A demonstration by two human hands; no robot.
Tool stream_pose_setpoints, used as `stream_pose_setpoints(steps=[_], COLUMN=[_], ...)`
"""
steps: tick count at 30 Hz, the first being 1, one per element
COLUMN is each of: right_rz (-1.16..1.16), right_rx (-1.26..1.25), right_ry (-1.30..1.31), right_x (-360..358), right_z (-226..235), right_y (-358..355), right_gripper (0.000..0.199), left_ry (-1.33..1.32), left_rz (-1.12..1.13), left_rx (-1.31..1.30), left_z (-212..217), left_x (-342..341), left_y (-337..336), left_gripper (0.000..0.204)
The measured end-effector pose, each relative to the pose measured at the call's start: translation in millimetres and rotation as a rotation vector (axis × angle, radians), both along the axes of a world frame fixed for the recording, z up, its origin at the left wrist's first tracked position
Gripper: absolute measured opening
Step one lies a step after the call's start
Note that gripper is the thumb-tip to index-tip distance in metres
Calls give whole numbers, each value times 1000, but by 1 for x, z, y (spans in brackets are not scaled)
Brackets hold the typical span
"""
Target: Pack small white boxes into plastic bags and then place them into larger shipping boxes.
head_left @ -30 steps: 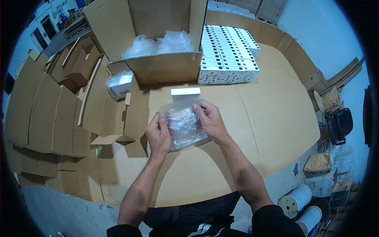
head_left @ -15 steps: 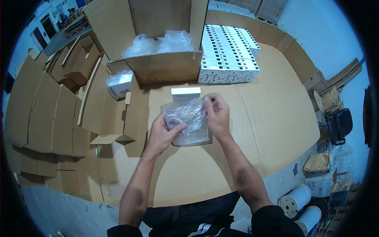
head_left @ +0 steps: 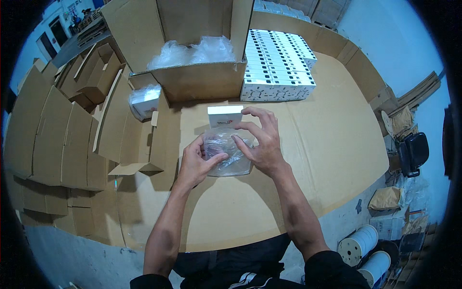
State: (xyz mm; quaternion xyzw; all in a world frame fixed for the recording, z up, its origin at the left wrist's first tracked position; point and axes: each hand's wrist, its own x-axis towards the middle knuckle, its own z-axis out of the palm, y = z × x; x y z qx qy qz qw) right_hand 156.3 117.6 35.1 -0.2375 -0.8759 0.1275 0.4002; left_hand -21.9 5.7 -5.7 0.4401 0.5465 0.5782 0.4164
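Observation:
A clear crinkled plastic bag [head_left: 230, 166] lies on the cardboard-covered table in front of me. My left hand [head_left: 193, 163] grips its left side, thumb on top and fingers curled round the edge. Just beyond the bag is a small white box [head_left: 224, 116] with a small print on the face toward me. My right hand [head_left: 266, 144] has its fingers spread; the fingertips reach the box's right end and the thumb is over the bag. Whether those fingertips touch the box I cannot tell.
A large open carton [head_left: 202, 82] of clear plastic bags stands behind. Stacked white boxes [head_left: 279, 89] are to its right. On the left, an open long carton [head_left: 137, 144] contains a plastic-wrapped white box [head_left: 145, 102], beside more folded cartons [head_left: 50, 130]. Cable spools [head_left: 358, 244] are on the floor at right.
My right hand has opened from a pinch at the bag's upper right and its fingers have spread toward the white box. The box has tilted, showing its printed face. The left hand keeps its grip.

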Motion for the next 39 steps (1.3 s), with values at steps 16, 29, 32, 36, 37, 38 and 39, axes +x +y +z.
stream_pose_setpoints(steps=[16, 29, 32, 36, 37, 38, 39], right_rz=[-43, -23, -9, -25, -32, -31, -30], right_rx=[-155, -99, -95, -138, -141, -142, -141], right_ry=[-58, -28, -30, -22, -43, -43, -67], right_x=[1, 0, -1, 0, 0, 0, 1], right_z=[2, -4, -2, 0, 1, 0, 1], right_y=[-1, 1, 1, -1, -2, -2, -1], right_gripper=[26, 20, 20, 23, 24, 24, 25], left_ry=[63, 85, 86, 88, 89, 91, 90], left_rz=[-2, -9, -5, 1, 1, 2, 0], left_rx=[-57, -96, -92, -92, -98, -104, -103], left_z=[8, 11, 6, 7, 8, 9, 9], left_x=[1, 2, 0, 1, 1, 1, 1], left_y=[-2, -2, -1, -2, -2, -3, -2], left_gripper=[47, 47, 47, 47, 47, 47, 47])
